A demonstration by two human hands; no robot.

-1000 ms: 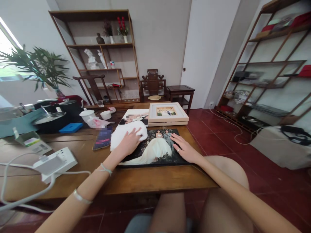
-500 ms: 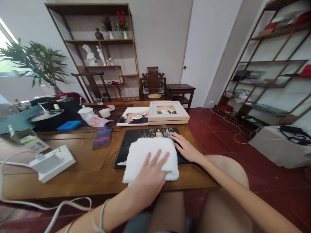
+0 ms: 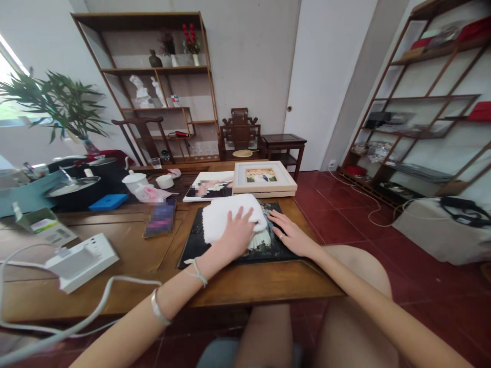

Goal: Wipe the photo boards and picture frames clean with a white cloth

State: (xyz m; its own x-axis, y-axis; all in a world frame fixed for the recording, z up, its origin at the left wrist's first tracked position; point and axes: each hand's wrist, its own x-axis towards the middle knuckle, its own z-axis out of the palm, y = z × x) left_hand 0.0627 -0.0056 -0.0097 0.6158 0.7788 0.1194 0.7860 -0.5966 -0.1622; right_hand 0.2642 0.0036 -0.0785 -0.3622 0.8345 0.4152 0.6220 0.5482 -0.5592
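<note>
A large dark wedding photo panel (image 3: 199, 246) lies flat on the wooden table (image 3: 245, 286) in front of me. My left hand (image 3: 238, 234) presses a folded white cloth (image 3: 224, 214) onto the panel's far middle, fingers spread on the cloth. My right hand (image 3: 292, 235) rests flat and open on the panel's right edge, a ring on one finger. Beyond the panel lie a second photo print (image 3: 209, 186) and a pale framed photo (image 3: 263, 178) stacked on a box.
Left on the table are a white power strip (image 3: 79, 260) with cables, a small card box (image 3: 40, 225), a blue box (image 3: 107, 201), pots, a white teapot (image 3: 135, 181) and cups. Shelving stands behind and at right. Red tiled floor lies right of the table.
My left hand slid the white cloth from the panel's far left toward me across the picture, then back up to its far middle. My right hand has stayed on the right edge.
</note>
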